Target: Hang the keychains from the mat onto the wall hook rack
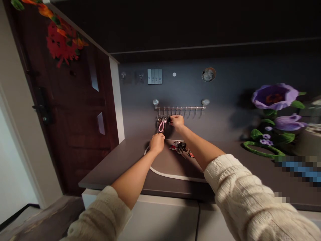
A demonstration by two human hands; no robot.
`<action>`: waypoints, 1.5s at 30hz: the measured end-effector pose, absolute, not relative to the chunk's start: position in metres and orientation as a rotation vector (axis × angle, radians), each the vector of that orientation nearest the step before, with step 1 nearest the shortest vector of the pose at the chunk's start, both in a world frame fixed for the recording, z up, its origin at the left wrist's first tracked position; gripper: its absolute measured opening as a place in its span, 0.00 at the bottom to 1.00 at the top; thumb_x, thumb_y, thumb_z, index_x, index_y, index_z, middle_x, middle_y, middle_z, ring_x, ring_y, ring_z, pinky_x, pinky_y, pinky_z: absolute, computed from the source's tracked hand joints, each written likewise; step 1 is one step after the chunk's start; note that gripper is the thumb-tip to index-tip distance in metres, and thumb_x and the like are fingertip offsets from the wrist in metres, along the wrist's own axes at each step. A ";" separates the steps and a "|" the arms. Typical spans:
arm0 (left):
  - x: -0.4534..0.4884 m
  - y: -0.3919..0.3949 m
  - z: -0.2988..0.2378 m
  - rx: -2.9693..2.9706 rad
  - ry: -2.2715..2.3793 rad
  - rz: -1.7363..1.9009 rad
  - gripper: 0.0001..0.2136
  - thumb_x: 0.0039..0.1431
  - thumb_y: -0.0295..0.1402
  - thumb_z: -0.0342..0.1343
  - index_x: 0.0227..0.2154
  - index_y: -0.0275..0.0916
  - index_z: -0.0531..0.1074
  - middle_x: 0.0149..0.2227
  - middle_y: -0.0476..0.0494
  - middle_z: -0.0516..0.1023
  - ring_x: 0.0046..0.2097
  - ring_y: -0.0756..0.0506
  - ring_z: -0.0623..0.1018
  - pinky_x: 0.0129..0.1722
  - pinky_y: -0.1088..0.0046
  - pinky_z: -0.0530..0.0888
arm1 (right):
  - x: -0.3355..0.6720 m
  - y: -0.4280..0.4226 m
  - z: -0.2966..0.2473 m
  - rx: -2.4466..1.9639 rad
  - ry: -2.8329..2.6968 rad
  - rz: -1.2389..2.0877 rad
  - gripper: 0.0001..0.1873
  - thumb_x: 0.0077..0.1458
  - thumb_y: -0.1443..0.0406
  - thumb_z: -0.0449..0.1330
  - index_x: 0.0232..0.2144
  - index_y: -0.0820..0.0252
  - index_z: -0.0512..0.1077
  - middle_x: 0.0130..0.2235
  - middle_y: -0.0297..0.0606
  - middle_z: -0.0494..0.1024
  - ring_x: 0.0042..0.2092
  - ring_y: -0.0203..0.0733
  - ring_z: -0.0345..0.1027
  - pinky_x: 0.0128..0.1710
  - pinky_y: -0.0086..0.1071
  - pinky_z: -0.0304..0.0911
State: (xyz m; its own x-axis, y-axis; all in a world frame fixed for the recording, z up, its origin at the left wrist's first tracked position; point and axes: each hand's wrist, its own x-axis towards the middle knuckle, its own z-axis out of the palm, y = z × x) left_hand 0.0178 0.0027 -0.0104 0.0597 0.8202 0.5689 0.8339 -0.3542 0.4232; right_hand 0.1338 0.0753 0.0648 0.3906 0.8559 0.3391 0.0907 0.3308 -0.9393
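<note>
A clear rail with a row of hooks (182, 108) is mounted on the dark wall. Keys on rings hang at its left end, one set with a pink strap (161, 126). My right hand (177, 123) is up under the hooks, fingers closed on a small dark key bunch (169, 119) beside the pink strap. Just below the strap is my left hand (157, 143), its fingers curled closed; whatever they hold is hidden. On the countertop between my forearms lies a pile of keys (181, 147), on a brown tray with a white rim (170, 175).
Purple flowers (275, 97) with a green looped base stand at the right, near a lampshade (309, 140). A dark cabinet (200, 26) overhangs the counter. White switches (154, 76) are on the wall. A dark red door (75, 117) is at the left.
</note>
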 end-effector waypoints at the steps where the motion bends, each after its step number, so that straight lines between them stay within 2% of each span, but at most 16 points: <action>1: 0.018 0.003 -0.010 -2.277 -1.771 -1.199 0.10 0.57 0.29 0.45 0.31 0.39 0.72 0.37 0.43 0.75 0.41 0.47 0.73 0.41 0.74 0.65 | 0.134 0.074 0.064 -1.118 -1.068 0.675 0.04 0.47 0.70 0.56 0.25 0.66 0.70 0.24 0.35 0.71 0.23 0.27 0.62 0.24 0.21 0.64; 9: 0.018 0.002 -0.011 -2.339 -1.735 -1.183 0.09 0.57 0.29 0.46 0.33 0.38 0.73 0.37 0.42 0.75 0.41 0.47 0.72 0.41 0.73 0.65 | 0.142 0.066 0.061 -1.057 -1.127 0.816 0.05 0.50 0.73 0.51 0.25 0.64 0.66 0.25 0.34 0.70 0.25 0.27 0.65 0.25 0.23 0.65; 13: 0.017 0.002 -0.012 -2.372 -1.703 -1.181 0.09 0.56 0.29 0.47 0.32 0.39 0.73 0.37 0.43 0.76 0.41 0.47 0.72 0.41 0.74 0.65 | 0.150 0.055 0.059 -1.054 -1.173 0.834 0.05 0.50 0.73 0.52 0.24 0.64 0.65 0.25 0.33 0.71 0.24 0.27 0.65 0.26 0.25 0.64; 23: 0.017 0.002 -0.016 -2.488 -1.539 -1.127 0.09 0.55 0.28 0.48 0.32 0.38 0.74 0.35 0.43 0.76 0.39 0.48 0.72 0.41 0.74 0.65 | 0.178 0.012 0.043 -1.081 -1.293 0.808 0.04 0.50 0.69 0.54 0.26 0.65 0.67 0.27 0.37 0.75 0.24 0.27 0.63 0.24 0.21 0.56; 30: 0.021 -0.001 -0.019 -2.582 -1.432 -1.018 0.08 0.55 0.30 0.49 0.32 0.38 0.74 0.35 0.44 0.75 0.40 0.48 0.71 0.42 0.73 0.65 | 0.195 -0.010 0.016 -1.122 -1.420 0.723 0.05 0.50 0.67 0.56 0.28 0.65 0.69 0.28 0.38 0.76 0.27 0.29 0.64 0.33 0.25 0.60; 34: 0.023 -0.003 -0.021 -2.623 -1.369 -0.926 0.08 0.55 0.32 0.50 0.33 0.40 0.74 0.36 0.45 0.74 0.41 0.47 0.70 0.43 0.73 0.64 | 0.201 -0.013 0.001 -1.134 -1.479 0.703 0.03 0.50 0.69 0.56 0.28 0.64 0.68 0.26 0.36 0.74 0.28 0.30 0.65 0.34 0.25 0.60; 38: 0.025 -0.004 -0.023 -2.639 -1.353 -0.826 0.08 0.55 0.33 0.51 0.34 0.42 0.74 0.36 0.46 0.74 0.41 0.47 0.69 0.44 0.72 0.63 | 0.204 -0.017 -0.008 -1.187 -1.624 0.595 0.03 0.49 0.69 0.56 0.28 0.63 0.70 0.27 0.35 0.75 0.29 0.32 0.66 0.34 0.26 0.60; 45: 0.026 -0.003 -0.026 -2.617 -1.311 -0.675 0.08 0.54 0.34 0.53 0.35 0.43 0.74 0.38 0.45 0.73 0.43 0.45 0.69 0.43 0.70 0.63 | 0.205 -0.022 -0.010 -1.365 -1.935 0.164 0.06 0.50 0.69 0.55 0.29 0.60 0.73 0.28 0.35 0.76 0.30 0.34 0.65 0.35 0.26 0.57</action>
